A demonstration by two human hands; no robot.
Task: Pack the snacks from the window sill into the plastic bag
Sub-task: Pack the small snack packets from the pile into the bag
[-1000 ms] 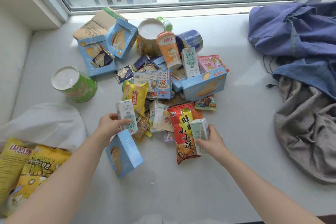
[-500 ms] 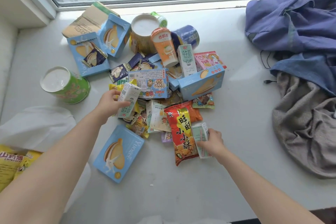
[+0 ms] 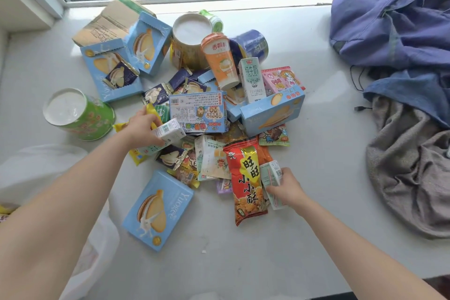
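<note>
A heap of snacks lies on the white window sill [image 3: 328, 178]. My left hand [image 3: 143, 129] grips a small white milk carton [image 3: 168, 135] over the heap's left side, above a yellow packet [image 3: 153, 114]. My right hand [image 3: 287, 190] holds a second small carton [image 3: 271, 178] beside the red snack bag [image 3: 246, 182]. A blue biscuit box [image 3: 158, 209] lies flat in front of the heap. The white plastic bag [image 3: 36, 170] sits at the left under my left arm, partly hidden.
A green tub [image 3: 78, 114], a yellow tub [image 3: 190, 44], an orange cup [image 3: 219, 61], a tall milk carton [image 3: 252, 78] and more blue boxes [image 3: 272, 112] fill the heap. Blue and grey clothes [image 3: 401, 80] lie at the right. The window runs along the far edge.
My left hand carried its carton further up and over the yellow packet. My right hand kept hold of its carton by the red bag. The view shifted right, hiding the yellow bags at the left.
</note>
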